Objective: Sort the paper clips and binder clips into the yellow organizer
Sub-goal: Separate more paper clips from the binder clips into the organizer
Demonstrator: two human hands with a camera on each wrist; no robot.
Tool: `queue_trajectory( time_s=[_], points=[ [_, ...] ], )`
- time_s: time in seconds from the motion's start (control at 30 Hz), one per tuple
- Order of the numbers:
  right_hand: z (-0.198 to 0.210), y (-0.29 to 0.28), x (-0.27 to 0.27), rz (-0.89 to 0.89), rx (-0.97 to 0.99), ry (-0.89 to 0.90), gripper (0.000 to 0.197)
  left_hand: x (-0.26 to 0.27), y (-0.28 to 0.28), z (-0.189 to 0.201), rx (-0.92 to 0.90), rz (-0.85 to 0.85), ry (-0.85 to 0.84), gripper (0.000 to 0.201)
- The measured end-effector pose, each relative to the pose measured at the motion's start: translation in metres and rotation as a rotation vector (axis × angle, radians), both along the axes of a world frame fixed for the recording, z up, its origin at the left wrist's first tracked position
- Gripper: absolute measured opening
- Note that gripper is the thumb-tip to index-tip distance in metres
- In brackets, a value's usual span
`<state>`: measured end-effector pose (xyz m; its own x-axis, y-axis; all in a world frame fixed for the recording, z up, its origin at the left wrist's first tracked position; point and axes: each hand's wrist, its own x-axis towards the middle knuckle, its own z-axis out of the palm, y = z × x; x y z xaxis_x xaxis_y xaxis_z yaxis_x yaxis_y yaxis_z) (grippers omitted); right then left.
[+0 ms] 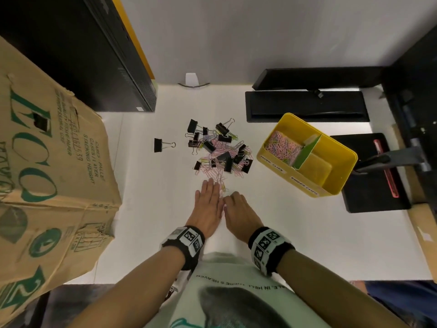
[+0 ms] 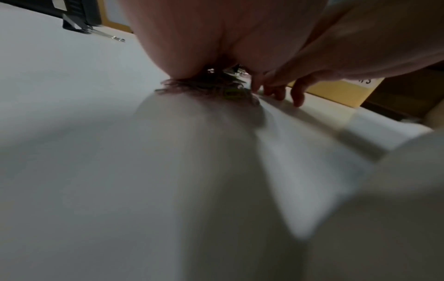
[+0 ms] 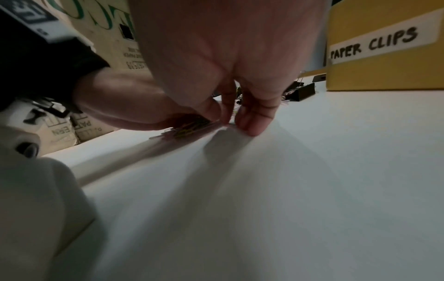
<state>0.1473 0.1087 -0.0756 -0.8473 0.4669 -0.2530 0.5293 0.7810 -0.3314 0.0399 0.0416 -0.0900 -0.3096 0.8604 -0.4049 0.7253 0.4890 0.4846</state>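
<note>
A heap of black binder clips (image 1: 222,147) mixed with pink and yellow paper clips (image 1: 218,176) lies mid-table. One binder clip (image 1: 163,145) lies apart to the left. The yellow organizer (image 1: 340,166) stands to the right; its "PAPER CLIPS" compartment holds paper clips (image 1: 282,144), and the other compartment looks bare. My left hand (image 1: 209,192) lies flat with straight fingers over a small bunch of paper clips (image 3: 187,130). Beside it, my right hand (image 1: 230,197) has curled fingers (image 3: 252,123) on the table, pinching at clips against the left hand's edge.
A big cardboard box (image 1: 47,162) crowds the left side. A black computer case (image 1: 94,55) stands at the back left, and black trays (image 1: 307,107) sit behind the organizer. A black pad (image 1: 373,185) lies at the right. White table (image 1: 295,233) surrounds my hands.
</note>
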Motion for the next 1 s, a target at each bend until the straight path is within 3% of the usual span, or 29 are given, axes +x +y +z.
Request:
queue_trajectory(
  time_s=[0.1, 0.2, 0.27, 0.33, 0.43, 0.5, 0.63, 1.0],
  points=[
    [0.003, 0.010, -0.001, -0.144, -0.133, 0.119, 0.030, -0.005, 0.001, 0.008, 0.126, 0.018, -0.147, 0.051],
    [0.007, 0.019, 0.006, -0.230, -0.161, 0.128, 0.052, -0.027, -0.008, 0.016, 0.230, 0.131, -0.039, 0.051],
    [0.007, 0.023, 0.003, -0.231, -0.216, 0.094, 0.068, -0.038, -0.018, 0.016, 0.161, 0.130, 0.055, 0.060],
    [0.005, 0.024, -0.006, -0.222, -0.296, 0.043, 0.075, -0.037, -0.023, 0.015, 0.077, 0.072, 0.025, 0.070],
    [0.003, 0.021, -0.019, -0.214, -0.298, -0.005, 0.056, -0.025, -0.015, 0.013, 0.077, 0.002, 0.009, 0.063],
    [0.003, 0.020, -0.020, -0.219, -0.260, 0.013, 0.039, -0.017, -0.006, 0.014, 0.128, 0.029, -0.016, 0.049],
    [-0.002, 0.028, -0.012, -0.257, -0.278, 0.053, 0.026, -0.019, 0.001, 0.017, 0.152, 0.132, -0.120, 0.038],
    [-0.011, 0.039, 0.012, -0.277, -0.237, 0.255, 0.016, -0.047, 0.000, 0.035, 0.216, 0.325, -0.384, 0.015]
  ],
)
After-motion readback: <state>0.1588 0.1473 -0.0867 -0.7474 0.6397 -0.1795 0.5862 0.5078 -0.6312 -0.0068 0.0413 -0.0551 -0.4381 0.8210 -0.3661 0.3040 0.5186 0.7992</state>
